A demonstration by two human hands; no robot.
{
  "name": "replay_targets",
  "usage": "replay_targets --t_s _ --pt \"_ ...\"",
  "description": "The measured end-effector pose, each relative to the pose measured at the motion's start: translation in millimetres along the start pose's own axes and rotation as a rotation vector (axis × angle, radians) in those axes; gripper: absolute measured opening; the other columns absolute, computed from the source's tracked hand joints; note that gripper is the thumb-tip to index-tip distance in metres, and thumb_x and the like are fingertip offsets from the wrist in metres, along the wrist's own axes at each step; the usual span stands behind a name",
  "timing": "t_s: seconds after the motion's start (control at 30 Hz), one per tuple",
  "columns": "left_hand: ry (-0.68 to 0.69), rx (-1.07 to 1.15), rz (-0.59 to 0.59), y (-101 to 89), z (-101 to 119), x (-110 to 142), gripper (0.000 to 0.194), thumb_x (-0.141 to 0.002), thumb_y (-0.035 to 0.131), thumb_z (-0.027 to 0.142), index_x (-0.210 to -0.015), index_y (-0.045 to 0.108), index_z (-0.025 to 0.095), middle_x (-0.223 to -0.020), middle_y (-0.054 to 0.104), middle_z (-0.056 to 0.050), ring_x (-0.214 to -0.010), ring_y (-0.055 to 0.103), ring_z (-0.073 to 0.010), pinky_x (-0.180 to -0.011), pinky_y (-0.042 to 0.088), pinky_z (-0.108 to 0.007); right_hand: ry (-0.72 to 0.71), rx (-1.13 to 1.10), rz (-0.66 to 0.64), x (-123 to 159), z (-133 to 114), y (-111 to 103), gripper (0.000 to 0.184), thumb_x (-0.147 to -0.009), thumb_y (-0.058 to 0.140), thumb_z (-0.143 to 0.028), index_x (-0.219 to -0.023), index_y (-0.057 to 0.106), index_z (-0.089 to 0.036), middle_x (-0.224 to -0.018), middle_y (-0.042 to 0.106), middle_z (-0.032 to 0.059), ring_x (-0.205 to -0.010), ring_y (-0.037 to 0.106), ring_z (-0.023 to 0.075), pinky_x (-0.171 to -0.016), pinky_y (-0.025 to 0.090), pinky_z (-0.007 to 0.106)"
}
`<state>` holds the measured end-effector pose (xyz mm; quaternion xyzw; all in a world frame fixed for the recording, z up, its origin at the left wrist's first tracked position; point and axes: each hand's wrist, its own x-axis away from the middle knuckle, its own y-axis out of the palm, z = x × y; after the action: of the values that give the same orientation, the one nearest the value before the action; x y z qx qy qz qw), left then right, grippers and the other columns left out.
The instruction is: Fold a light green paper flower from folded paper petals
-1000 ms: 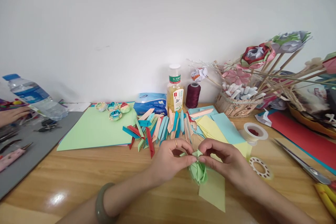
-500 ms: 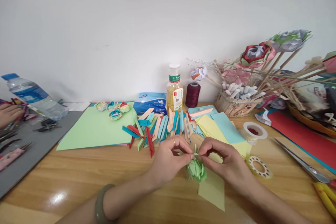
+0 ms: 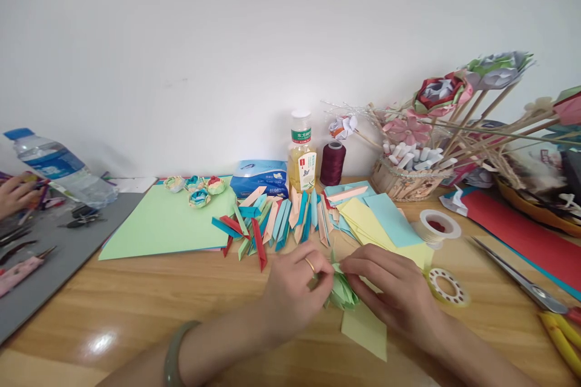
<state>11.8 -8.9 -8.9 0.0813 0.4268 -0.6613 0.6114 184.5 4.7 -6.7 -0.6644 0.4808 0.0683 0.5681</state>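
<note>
The right hand (image 3: 394,284) has its fingers (image 3: 348,264) drawn narrow on the upper right of the green flower (image 3: 342,295), seemingly pinching its folded paper. The left hand (image 3: 299,284) comes at it from the left, fingers curled close against its edge; the contact is hidden, so I cannot tell whether they grip paper.

The flower lies between the hands, in the near middle of the scene, over the desk (image 3: 136,302); whether its underside rests on anything is not clear. Its pleated petals spread to the near side and slightly right, while slim green tips stand at the far end. The long axis so runs roughly near to far, the near end leaning a little right.

It should be very light, with folds that are crisp but easily crushed, and paper this smooth may slip a little. The far, gathered end looks the best place to hold; squeezing the petals could crumple or open them.

A yellow sheet (image 3: 367,331) lies under and just to the near right of the flower. Beyond the hands is a heap of folded strips (image 3: 282,227), in blue, red, green and peach. To the right are the tape (image 3: 447,287) and, farther out, the scissors (image 3: 521,281), their blades pointing far and left.
</note>
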Motion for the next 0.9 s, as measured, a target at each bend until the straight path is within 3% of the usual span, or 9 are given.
replay_targets --t_s 0.13,0.23,0.3,0.4,0.5,0.57,0.7,0.8,0.9 --pt "0.044 0.065 -0.043 -4.8 0.0 -2.5 0.014 -0.075 0.049 0.005 -0.071 0.056 0.017 -0.070 0.054 -0.002 -0.061 0.054 -0.0107 -0.054 0.043 -0.021 -0.046 0.020 0.010 -0.2 -0.2 -2.0 0.013 -0.082 0.050 -0.006 -0.086 0.057 -0.017 -0.069 0.064 0.0047 -0.060 0.058 0.0149 -0.052 0.045 0.025" --pt "-0.271 0.358 -0.062 -10.4 1.2 -8.8 0.015 -0.079 0.049 0.016 -0.090 0.058 0.017 -0.098 0.056 -0.008 -0.065 0.057 -0.0108 -0.060 0.049 -0.025 -0.046 0.052 0.039 0.7 0.1 -3.9 0.014 -0.082 0.050 -0.006 -0.086 0.056 -0.018 -0.071 0.065 0.0051 -0.062 0.059 0.0150 -0.053 0.046 0.025" --pt "-0.527 0.481 -0.105 -12.9 1.5 -13.6 0.020 -0.082 0.047 0.022 -0.099 0.058 0.019 -0.095 0.059 -0.007 -0.069 0.058 -0.0125 -0.062 0.050 -0.026 -0.066 0.067 0.053 2.0 2.1 -4.6 0.016 -0.082 0.049 -0.005 -0.087 0.056 -0.019 -0.074 0.066 0.0052 -0.066 0.060 0.0153 -0.055 0.047 0.025" --pt "-0.613 0.538 -0.234 -12.8 -0.1 -18.0 0.017 -0.074 0.060 0.023 -0.090 0.063 0.017 -0.086 0.061 -0.006 -0.074 0.058 -0.0151 -0.060 0.049 -0.024 -0.128 0.076 0.051 3.9 5.9 -5.3 0.020 -0.081 0.047 -0.004 -0.091 0.055 -0.019 -0.078 0.067 0.0055 -0.072 0.061 0.0164 -0.058 0.048 0.027" --pt "-0.541 0.480 -0.201 -10.0 -3.2 -17.8 0.006 -0.070 0.065 0.019 -0.073 0.062 0.016 -0.077 0.059 -0.004 -0.071 0.057 -0.0143 -0.057 0.048 -0.023 -0.150 0.076 0.031 3.4 6.8 -7.0 0.025 -0.080 0.046 -0.001 -0.093 0.055 -0.020 -0.084 0.067 0.0058 -0.078 0.061 0.0175 -0.062 0.049 0.028" --pt "-0.409 0.386 -0.120 -8.4 -5.0 -15.8 0.004 -0.072 0.064 0.017 -0.070 0.060 0.016 -0.074 0.059 -0.003 -0.071 0.057 -0.0139 -0.057 0.049 -0.023 -0.113 0.081 0.071 1.1 4.1 -8.5 0.025 -0.080 0.047 -0.001 -0.094 0.056 -0.021 -0.086 0.066 0.0062 -0.078 0.061 0.0176 -0.064 0.050 0.028" --pt "-0.017 0.149 0.007 -7.6 -7.0 -11.1 0.009 -0.078 0.056 0.008 -0.076 0.058 0.017 -0.075 0.063 -0.005 -0.071 0.060 -0.0130 -0.063 0.051 -0.025 0.205 -0.021 0.169 -5.4 -6.4 -10.2 0.016 -0.082 0.051 -0.009 -0.093 0.055 -0.020 -0.073 0.060 0.0029 -0.063 0.058 0.0141 -0.054 0.047 0.024" --pt "0.122 0.037 0.040 -7.2 -7.7 -8.7 0.011 -0.077 0.055 0.005 -0.077 0.058 0.016 -0.076 0.064 -0.005 -0.069 0.061 -0.0126 -0.064 0.051 -0.026 0.441 -0.217 0.035 -9.8 -11.8 -9.5 0.006 -0.085 0.052 -0.020 -0.090 0.055 -0.020 -0.066 0.059 -0.0006 -0.056 0.054 0.0121 -0.051 0.046 0.022" --pt "0.152 0.030 0.033 -5.9 -7.7 -7.7 0.011 -0.078 0.055 0.006 -0.078 0.058 0.016 -0.076 0.064 -0.006 -0.068 0.061 -0.0126 -0.062 0.051 -0.024 0.531 -0.358 -0.078 -13.3 -11.9 -9.1 0.014 -0.086 0.052 -0.029 -0.077 0.057 -0.020 -0.067 0.060 -0.0006 -0.060 0.054 0.0127 -0.056 0.046 0.023"
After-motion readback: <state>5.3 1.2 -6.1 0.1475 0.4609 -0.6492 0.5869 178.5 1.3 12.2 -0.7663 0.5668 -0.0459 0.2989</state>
